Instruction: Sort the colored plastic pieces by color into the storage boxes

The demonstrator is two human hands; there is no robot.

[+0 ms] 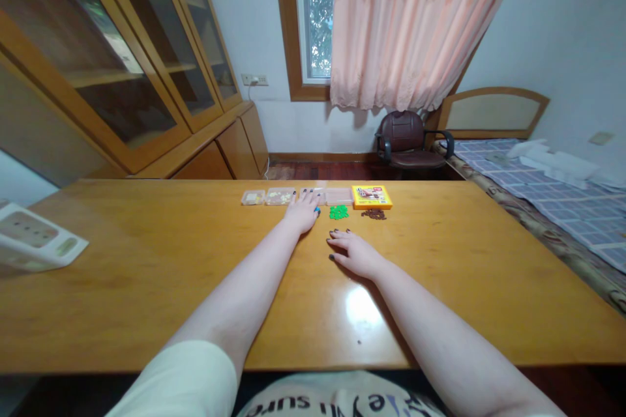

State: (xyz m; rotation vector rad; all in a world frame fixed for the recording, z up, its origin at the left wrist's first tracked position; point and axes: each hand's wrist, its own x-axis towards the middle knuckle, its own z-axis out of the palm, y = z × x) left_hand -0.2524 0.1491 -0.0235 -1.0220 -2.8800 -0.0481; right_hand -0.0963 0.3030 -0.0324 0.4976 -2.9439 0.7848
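My left hand reaches over a clear plastic box, fingers apart, covering part of it. A bit of something blue shows beside that hand; its kind is mostly hidden. Small green pieces lie in a pile to the right. My right hand rests low over the table just in front of them, fingers spread and holding nothing. Brown pieces form another pile below a yellow box. Further clear boxes stand in the row: one with pale pieces, a smaller one, and another.
The wooden table spans the view. A white plastic object stands at its left edge. Beyond are a glass-door cabinet, an office chair, a pink curtain, and a bed on the right.
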